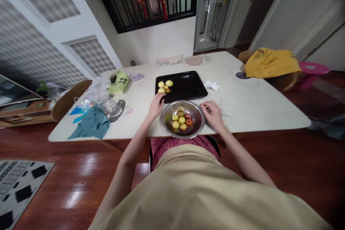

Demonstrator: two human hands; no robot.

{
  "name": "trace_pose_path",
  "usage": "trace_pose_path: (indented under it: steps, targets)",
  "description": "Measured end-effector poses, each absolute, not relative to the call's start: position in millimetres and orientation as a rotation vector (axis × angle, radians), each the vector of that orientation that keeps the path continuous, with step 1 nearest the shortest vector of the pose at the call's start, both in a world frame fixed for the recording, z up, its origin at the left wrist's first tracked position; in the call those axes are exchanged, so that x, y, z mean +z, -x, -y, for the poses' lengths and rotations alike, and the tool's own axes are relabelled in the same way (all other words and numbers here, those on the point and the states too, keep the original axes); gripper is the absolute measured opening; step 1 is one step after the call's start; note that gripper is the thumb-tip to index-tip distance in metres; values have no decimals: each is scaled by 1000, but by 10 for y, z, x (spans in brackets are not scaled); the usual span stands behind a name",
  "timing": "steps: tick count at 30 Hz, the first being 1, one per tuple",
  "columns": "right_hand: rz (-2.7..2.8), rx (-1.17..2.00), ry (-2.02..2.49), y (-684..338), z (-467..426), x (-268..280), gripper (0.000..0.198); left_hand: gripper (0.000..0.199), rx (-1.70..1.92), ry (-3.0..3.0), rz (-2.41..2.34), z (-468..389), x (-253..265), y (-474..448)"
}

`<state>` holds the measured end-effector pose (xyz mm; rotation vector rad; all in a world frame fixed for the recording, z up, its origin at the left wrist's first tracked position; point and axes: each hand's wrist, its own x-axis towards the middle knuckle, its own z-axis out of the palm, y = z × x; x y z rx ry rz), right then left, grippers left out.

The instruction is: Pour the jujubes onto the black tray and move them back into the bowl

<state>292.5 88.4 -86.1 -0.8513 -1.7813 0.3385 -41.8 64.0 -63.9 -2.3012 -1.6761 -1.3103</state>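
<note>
A shiny metal bowl (201,128) stands at the table's near edge, holding several small round fruits (182,119), some yellow-green and some reddish brown. Behind it lies a black baking tray (185,84). Several more yellow fruits (169,83), one of them browner, are grouped in the tray's left part. My left hand (157,105) reaches to the tray's front left edge, fingers extended beside those fruits, with nothing visible in it. My right hand (212,113) is at the bowl's right rim, its fingers curled together; whatever they may hold is hidden.
A crumpled white tissue (212,86) lies right of the tray. On the left are a teal cloth (93,122), clear plastic bags (98,90), a green package (119,82) and a purple wrapper (136,77). A yellow garment (271,63) drapes over a chair at right.
</note>
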Motion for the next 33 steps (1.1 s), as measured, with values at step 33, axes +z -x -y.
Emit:
trace_pose_path:
  steps: [33]
  targets:
    - [1771,306,876,-2904,-791,-806,25,33,-1190,2431,1652,-997,-161,185]
